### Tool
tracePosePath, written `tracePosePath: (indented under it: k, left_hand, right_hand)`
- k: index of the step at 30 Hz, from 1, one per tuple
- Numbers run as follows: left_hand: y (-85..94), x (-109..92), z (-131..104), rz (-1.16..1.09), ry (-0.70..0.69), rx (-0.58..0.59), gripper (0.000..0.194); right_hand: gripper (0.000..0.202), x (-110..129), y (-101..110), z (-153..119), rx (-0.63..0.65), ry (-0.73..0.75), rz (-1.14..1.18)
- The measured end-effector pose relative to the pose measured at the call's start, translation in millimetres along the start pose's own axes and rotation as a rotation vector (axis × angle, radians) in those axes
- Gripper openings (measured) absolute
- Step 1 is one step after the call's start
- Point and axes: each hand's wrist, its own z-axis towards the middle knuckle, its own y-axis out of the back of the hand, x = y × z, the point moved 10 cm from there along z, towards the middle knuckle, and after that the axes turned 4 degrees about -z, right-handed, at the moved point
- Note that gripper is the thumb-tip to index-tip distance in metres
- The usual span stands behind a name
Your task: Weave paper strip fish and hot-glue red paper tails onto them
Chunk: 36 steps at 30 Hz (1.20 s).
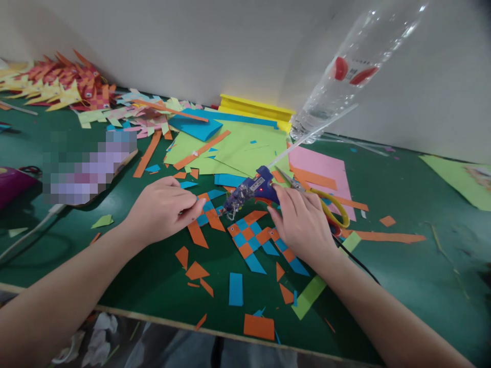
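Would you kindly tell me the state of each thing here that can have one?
Left hand: curled, holding a woven fish.
Right hand: closed around the glue gun.
Glue gun: red light lit.
Glue stick: loaded, long end sticking out.
Middle fish: woven, lying flat.
Scissors: partly hidden; open or shut unclear.
Bottle: standing, top out of view.
Phone: blurred out, cable at one end.

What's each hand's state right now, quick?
Left hand: closed, its grip pinching a checkered orange-and-blue woven paper piece.
Right hand: closed around the handle of a dark-blue plastic glue gun.
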Motion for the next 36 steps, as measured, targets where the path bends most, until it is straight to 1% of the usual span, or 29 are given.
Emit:
tracePosePath:
  k: [11,22,30,36]
  left_hand:
    - [-1.9,-0.4,-0.7,-0.026,-0.01,0.01,0.046]
    - [-7.7,-0.9,-1.8,-0.033,-0.007,0.043,0.045]
    - [-8.4,-0.9,-1.6,-0.05,-0.019,0.056,0.044]
    - [-9.0,-0.7,-2.6,-0.054,-0.015,0.063,0.044]
  right_hand:
    - [0.038,0.4,2.3,-0.1,-0.019,0.006,-0.043]
    - [0.043,-1.0,-2.3,-2.0,0.01,-0.007,0.006]
    - [0.039,-0.8,0.6,-1.3,-0.018,-0.004,-0.013]
    - [0.04,-1.5,0.4,-1.3,-0.011,-0.007,-0.017]
